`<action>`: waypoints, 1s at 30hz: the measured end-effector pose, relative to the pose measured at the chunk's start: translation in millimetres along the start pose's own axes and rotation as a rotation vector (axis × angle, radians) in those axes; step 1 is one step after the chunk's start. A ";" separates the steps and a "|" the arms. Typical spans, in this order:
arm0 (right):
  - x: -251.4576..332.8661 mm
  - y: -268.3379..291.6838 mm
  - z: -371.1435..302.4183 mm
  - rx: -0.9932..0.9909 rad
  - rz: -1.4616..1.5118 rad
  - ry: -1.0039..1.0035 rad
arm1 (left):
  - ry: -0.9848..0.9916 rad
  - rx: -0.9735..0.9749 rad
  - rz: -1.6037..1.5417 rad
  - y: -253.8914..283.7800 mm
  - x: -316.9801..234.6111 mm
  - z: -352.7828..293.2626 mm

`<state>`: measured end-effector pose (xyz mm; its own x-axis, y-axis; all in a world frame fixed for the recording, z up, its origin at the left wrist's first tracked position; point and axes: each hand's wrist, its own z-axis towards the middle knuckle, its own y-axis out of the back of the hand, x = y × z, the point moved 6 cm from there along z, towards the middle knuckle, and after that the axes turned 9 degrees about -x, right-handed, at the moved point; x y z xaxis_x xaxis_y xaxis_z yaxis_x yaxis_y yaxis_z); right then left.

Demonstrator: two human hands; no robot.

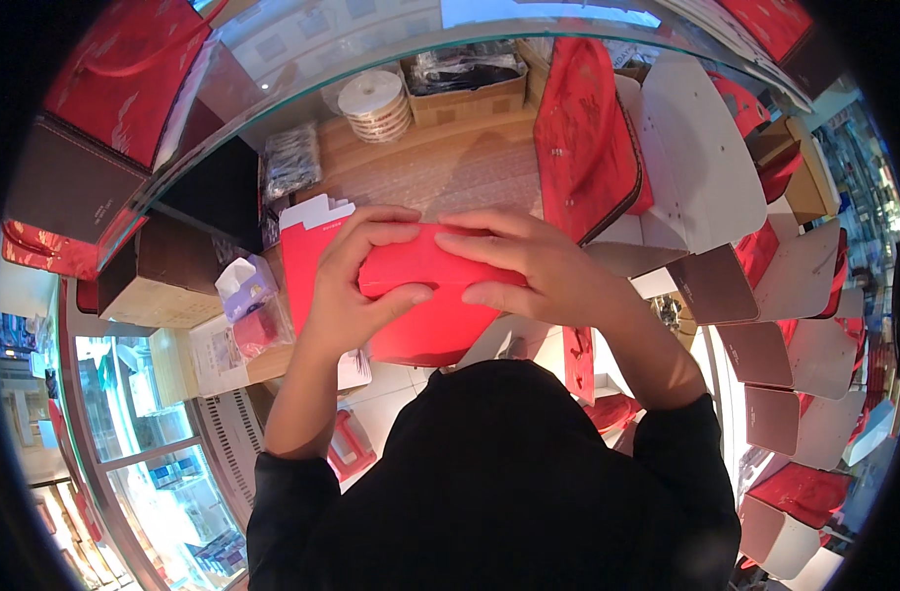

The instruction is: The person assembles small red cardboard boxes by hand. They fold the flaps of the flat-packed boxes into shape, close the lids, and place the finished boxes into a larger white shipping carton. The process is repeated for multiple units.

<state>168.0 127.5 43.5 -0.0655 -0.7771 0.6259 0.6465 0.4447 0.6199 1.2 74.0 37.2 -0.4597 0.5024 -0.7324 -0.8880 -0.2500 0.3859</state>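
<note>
A red cardboard box [430, 258] is between my two hands, just past the near edge of the wooden table. My left hand [356, 271] is closed on its left end, with fingers over the top and the thumb on the near side. Around the right end my right hand [539, 266] grips it the same way, its thumb pressed along the near upper edge. Partly behind my left hand lies another red carton [302, 266], with white flaps [317, 212] sticking up at its far end. The undersides of both hands are hidden.
On the wooden table [371, 177] stand a stack of white spools [373, 103], a cardboard box [470, 98] of dark items and plastic-wrapped packs [292, 161]. A purple tissue box [245, 288] is at left. Red bags [588, 148] and open white-lined boxes [701, 153] crowd the right.
</note>
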 end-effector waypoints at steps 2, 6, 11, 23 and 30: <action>-2.7 0.5 1.5 0.093 0.019 -0.090 | -0.028 0.065 0.059 -1.9 1.7 -0.2; -4.4 0.2 13.0 0.153 0.153 -0.292 | 0.104 -0.078 0.020 -3.0 2.8 6.6; -48.6 5.3 11.8 -0.185 0.396 -0.622 | -0.022 -0.131 0.622 -6.2 -14.8 7.7; -55.4 -17.8 -9.9 -0.291 0.731 -0.677 | -0.015 -0.035 0.596 -35.9 7.4 -11.5; -39.4 -6.6 -8.0 -0.225 0.622 -0.550 | -0.084 -0.025 0.523 -39.7 -1.6 -15.3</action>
<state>172.3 151.6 10.9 0.0295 -0.0691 0.9972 0.8184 0.5744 0.0156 37.0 70.4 14.5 -0.8400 0.3692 -0.3977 -0.5405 -0.5041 0.6736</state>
